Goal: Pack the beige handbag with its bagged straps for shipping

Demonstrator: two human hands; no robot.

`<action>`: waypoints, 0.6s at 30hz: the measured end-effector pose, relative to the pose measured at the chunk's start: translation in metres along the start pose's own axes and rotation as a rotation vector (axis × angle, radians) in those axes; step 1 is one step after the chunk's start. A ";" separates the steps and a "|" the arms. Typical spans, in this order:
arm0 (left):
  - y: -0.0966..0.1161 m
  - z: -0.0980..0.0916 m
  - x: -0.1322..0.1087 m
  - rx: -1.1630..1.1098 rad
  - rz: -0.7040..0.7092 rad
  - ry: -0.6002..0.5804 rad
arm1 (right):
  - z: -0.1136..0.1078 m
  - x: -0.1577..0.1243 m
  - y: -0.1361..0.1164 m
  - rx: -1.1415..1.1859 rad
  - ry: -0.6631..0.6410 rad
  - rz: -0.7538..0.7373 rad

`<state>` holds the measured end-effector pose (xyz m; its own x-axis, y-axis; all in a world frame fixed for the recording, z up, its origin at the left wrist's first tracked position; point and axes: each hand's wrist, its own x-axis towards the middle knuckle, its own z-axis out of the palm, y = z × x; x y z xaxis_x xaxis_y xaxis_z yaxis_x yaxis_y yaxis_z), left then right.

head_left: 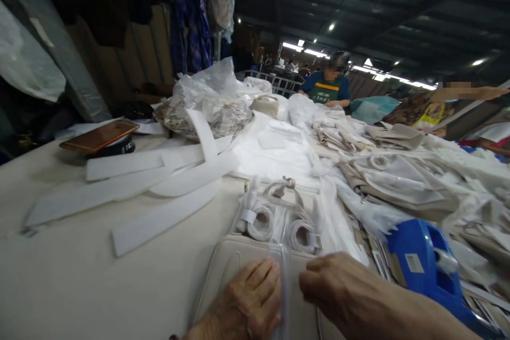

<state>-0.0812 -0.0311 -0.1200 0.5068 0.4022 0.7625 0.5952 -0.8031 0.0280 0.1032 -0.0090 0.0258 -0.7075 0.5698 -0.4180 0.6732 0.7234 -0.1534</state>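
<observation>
A beige bag (233,257) lies in front of me, with a carry handle (282,187) at its far end. Two rolled straps (261,223) wrapped in white foam sit on it, and a clear plastic strip (285,260) runs down its middle. My left hand (255,295) rests on the bag just left of the strip, fingers laid out along the surface. My right hand (334,281) hovers over the bag's right side with fingers curled together. What they pinch, if anything, is hidden from me.
White foam strips (159,228) lie left, near a phone (99,136) on a dark round object. A blue tape dispenser (424,260) stands right, beside wrapped beige bags (402,180). A filled plastic bag (211,101) sits further back. A co-worker (326,85) is beyond the table.
</observation>
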 end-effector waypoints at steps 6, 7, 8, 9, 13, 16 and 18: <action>-0.004 0.014 -0.004 -0.001 0.032 0.127 | -0.007 0.060 0.032 -0.194 -0.009 -0.045; -0.004 0.015 -0.003 -0.003 0.030 0.146 | -0.006 0.064 0.035 -0.209 -0.012 -0.054; -0.005 0.016 -0.003 -0.006 0.024 0.159 | -0.006 0.067 0.036 -0.220 -0.019 -0.061; -0.006 0.017 -0.002 -0.009 0.018 0.175 | -0.006 0.070 0.037 -0.226 -0.033 -0.066; -0.006 0.021 0.001 -0.013 0.008 0.270 | -0.014 0.080 0.033 -0.195 -0.131 -0.007; -0.006 0.022 0.002 -0.015 0.016 0.282 | -0.020 0.088 0.033 -0.167 -0.165 0.093; -0.007 0.021 0.003 -0.010 0.019 0.275 | -0.023 0.094 0.037 -0.152 -0.136 0.141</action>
<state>-0.0706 -0.0153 -0.1314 0.3288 0.2538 0.9096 0.5807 -0.8139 0.0172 0.0570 0.0805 0.0017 -0.5665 0.6189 -0.5440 0.7156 0.6969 0.0475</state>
